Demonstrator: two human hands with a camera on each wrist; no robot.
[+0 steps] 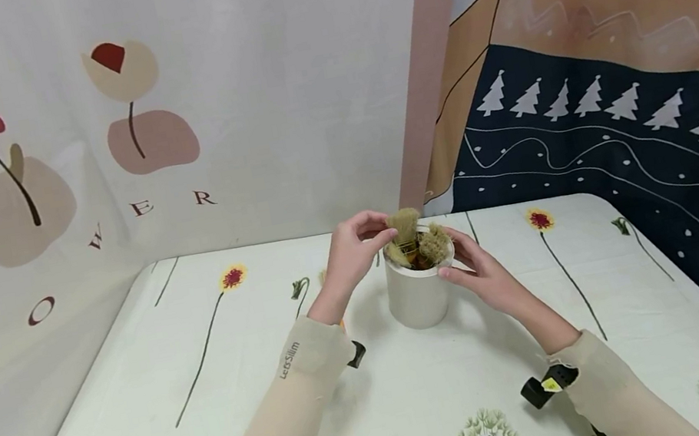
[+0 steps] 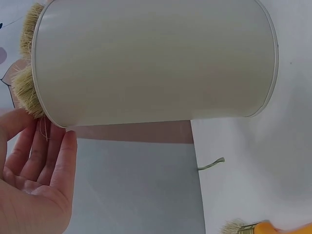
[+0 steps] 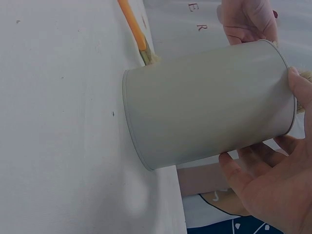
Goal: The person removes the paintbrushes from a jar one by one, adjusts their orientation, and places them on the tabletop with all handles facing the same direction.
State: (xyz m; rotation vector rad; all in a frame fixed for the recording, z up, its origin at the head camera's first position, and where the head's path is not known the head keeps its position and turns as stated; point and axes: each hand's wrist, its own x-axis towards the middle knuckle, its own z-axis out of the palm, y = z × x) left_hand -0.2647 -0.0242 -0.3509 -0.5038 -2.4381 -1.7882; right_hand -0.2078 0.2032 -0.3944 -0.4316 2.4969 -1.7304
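Now we see the left hand (image 1: 357, 249) seemingly pinching a brush (image 1: 404, 222) by its bristles, fingers narrowed; the brush lies just right of that hand, long axis near upright, its lower end hidden in a pale canister (image 1: 418, 299); opposite, the right hand (image 1: 484, 274) grips the canister near its rim, beside a second bristle head (image 1: 434, 243) crowding the mouth; the canister stands toward the far edge of the table (image 1: 137, 364); to its left we find an orange-handled brush (image 3: 134, 27), partly screened by the left sleeve (image 1: 313, 349).

Brushes (image 1: 404, 224) hide their lower ends inside the container (image 1: 419, 303); beside it, an orange-handled brush (image 2: 267, 228) (left wrist view) is cut off.
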